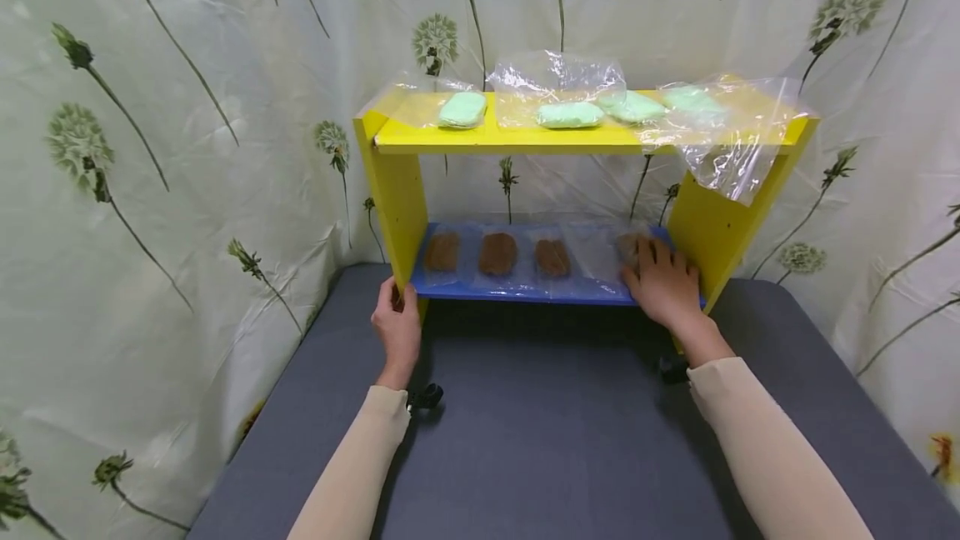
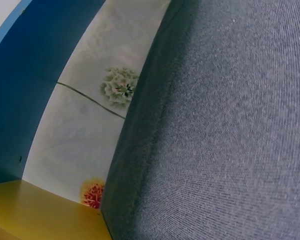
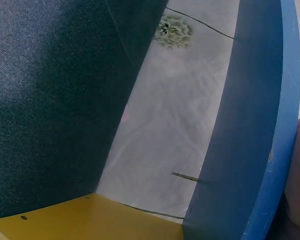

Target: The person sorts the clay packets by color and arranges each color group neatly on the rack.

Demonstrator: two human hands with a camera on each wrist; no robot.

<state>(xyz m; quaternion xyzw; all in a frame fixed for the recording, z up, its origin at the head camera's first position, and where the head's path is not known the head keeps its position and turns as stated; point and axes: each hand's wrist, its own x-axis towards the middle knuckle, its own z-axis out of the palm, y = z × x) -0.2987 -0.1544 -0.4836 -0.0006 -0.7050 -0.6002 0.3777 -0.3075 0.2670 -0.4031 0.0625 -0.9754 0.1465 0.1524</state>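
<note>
A small yellow shelf unit [image 1: 393, 190] with a blue lower shelf [image 1: 487, 291] stands before me. My left hand [image 1: 397, 327] grips the front edge of its left side panel, thumb and fingers on either side. On the blue shelf's right end rests my right hand [image 1: 667, 283], its fingers spread over a brown piece in a clear bag [image 1: 628, 247], which they partly hide. To the left lie more bagged brown pieces in a row: one left [image 1: 442, 252], one middle [image 1: 498, 254] and one right [image 1: 552, 257]. The right wrist view catches only part of the right hand [image 3: 299, 185].
Several pale green pieces in clear bags, one a green piece at left [image 1: 462, 109], lie on the yellow top shelf [image 1: 487, 138]. A clear bag [image 1: 738, 165] droops over its front right. The unit stands on a dark grey table [image 1: 540, 415] against a flower-patterned curtain [image 1: 225, 40].
</note>
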